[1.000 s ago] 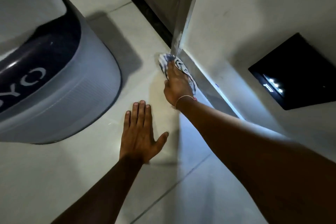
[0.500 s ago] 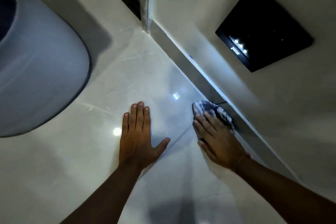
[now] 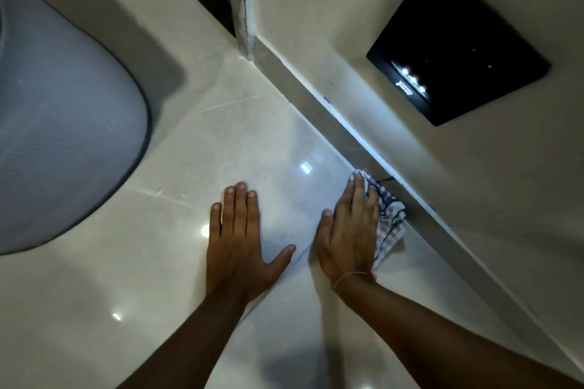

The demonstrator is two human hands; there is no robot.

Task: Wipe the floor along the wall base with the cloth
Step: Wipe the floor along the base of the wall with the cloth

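My right hand [image 3: 349,230] lay flat, palm down, fingers spread over the cloth [image 3: 390,224], pressing it to the floor [image 3: 94,309] rather than gripping it. Cloth was a blue-white checked rag, bunched, mostly under the palm, loose edge sticking out at 3 o'clock of the hand, touching or just short of the skirting [image 3: 316,101]; couldn't tell which. Its long axis ran roughly 11-to-5, same line as the wall base. Left hand [image 3: 241,240] was open, flat on the tile, empty, just bracing me, at 9 o'clock of the right hand, thumb near the right hand but apart. Right hand was the nearer one to the wall, by far.

Wall base ran diagonally from the corner post [image 3: 243,9] at 11 o'clock down to 5 o'clock past my forearm. My judgement: next stroke goes along that line, keeping the rag's edge tight to the skirting.

Around: big grey rounded appliance [image 3: 63,120] at 9–10 o'clock, well apart, not in the stroke path. Black panel [image 3: 458,41] with small lit dots on the wall at 1 o'clock, above floor level, no obstruction. Floor strip toward the corner looked free of objects. Glossy tile, glare spots; dirt not discernible.
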